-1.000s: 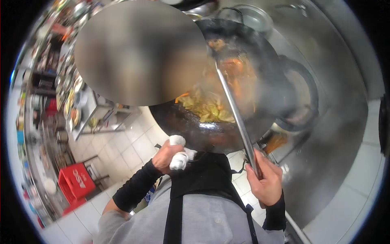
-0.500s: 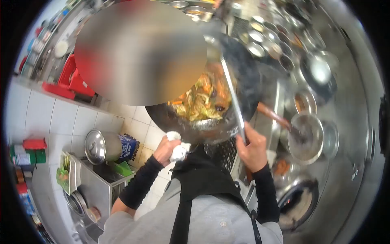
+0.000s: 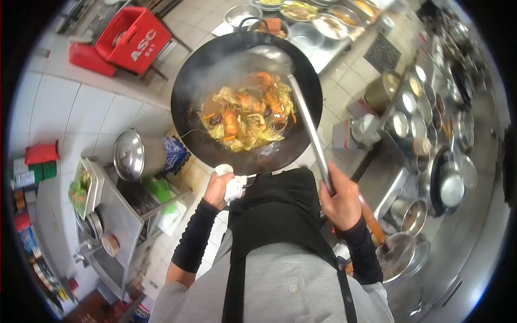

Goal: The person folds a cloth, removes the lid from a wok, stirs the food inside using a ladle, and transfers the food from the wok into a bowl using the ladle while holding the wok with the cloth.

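A folded white cloth [image 3: 235,188] is bunched in my left hand [image 3: 217,191], closed around it at the near rim of a large black wok [image 3: 186,89]. A dark handle loop shows beside the cloth. The wok holds steaming stir-fried food [image 3: 245,116] with cabbage-like leaves, orange-red pieces that look like prawns, and dark round pieces. My right hand [image 3: 342,198] is wrapped around the long metal handle of a ladle [image 3: 308,121]. The ladle's bowl rests inside the wok near the far right wall, above the food.
Ahead, a table holds metal bowls [image 3: 242,15] and dishes of food [image 3: 299,11]. A red crate [image 3: 126,40] stands at upper left. On the left are a lidded pot [image 3: 129,156] and a metal sink unit [image 3: 116,215]. Several pans and seasoning containers [image 3: 398,124] line the right counter.
My view and body have turned so the wok now stands before the far table, and the right counter has shifted away. Both hands keep their holds. A blurred patch over the wok is gone.
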{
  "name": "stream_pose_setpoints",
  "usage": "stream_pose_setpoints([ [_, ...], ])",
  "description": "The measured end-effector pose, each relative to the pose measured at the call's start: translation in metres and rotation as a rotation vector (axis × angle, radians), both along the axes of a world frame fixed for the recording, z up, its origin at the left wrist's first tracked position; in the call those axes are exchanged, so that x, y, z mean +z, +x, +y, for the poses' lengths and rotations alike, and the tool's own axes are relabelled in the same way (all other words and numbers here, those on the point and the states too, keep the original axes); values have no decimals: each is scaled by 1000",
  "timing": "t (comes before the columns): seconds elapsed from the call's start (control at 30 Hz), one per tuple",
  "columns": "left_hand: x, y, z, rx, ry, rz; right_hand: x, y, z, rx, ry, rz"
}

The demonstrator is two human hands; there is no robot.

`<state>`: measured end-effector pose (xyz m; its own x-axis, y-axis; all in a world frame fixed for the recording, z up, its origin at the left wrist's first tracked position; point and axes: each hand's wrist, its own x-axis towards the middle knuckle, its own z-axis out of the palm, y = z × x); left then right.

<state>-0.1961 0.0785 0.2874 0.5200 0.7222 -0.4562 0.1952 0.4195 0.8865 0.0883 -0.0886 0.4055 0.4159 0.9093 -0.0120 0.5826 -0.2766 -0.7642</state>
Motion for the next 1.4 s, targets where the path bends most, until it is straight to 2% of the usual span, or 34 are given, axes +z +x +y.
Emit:
stream_pose_setpoints([
  [0.07,2,22,12,159,-180,-63,2,28,34,-35,-3,1],
  [0.1,13,40,21,333,-431,-116,2,41,49,-25,-12,-1],
  [0.2,1,72,31,321,-321,-146,-3,80,71,17,-13,-23],
  [0.3,-5,109,46,328,-299,-216,-2,118,93,150,-97,146],
  [0.5,9,187,89,457,-375,-340,-2,182,139,395,-2,176],
  [0.57,19,206,103,465,-381,-307,10,208,157,474,49,179],
  [0.6,22,214,112,469,-380,-294,17,217,165,466,22,164],
  [0.67,23,223,127,386,-214,-176,18,232,187,422,66,96],
  [0.73,26,236,141,387,-208,-157,26,244,217,364,21,93],
  [0.8,36,249,161,465,-337,-242,23,255,250,330,44,18],
  [0.87,17,247,171,182,143,-11,10,259,272,274,159,-26],
  [0.9,9,246,177,43,380,97,9,259,278,269,118,-19],
  [0.97,0,256,195,244,83,-61,9,259,289,261,44,-10],
  [1.03,-3,263,214,323,-112,-173,12,252,295,283,-9,9],
  [1.1,1,266,231,287,-182,-249,12,245,287,347,-29,-7],
  [1.13,8,268,240,356,-353,-337,16,243,286,356,16,39],
  [1.23,2,275,252,311,-170,-216,38,263,283,332,-74,119],
  [1.27,3,278,257,315,-139,-191,50,268,289,304,-185,45],
  [1.37,7,289,254,370,-170,-184,13,292,317,320,161,-179],
  [1.4,6,291,254,356,-144,-180,23,290,326,247,21,-136],
])
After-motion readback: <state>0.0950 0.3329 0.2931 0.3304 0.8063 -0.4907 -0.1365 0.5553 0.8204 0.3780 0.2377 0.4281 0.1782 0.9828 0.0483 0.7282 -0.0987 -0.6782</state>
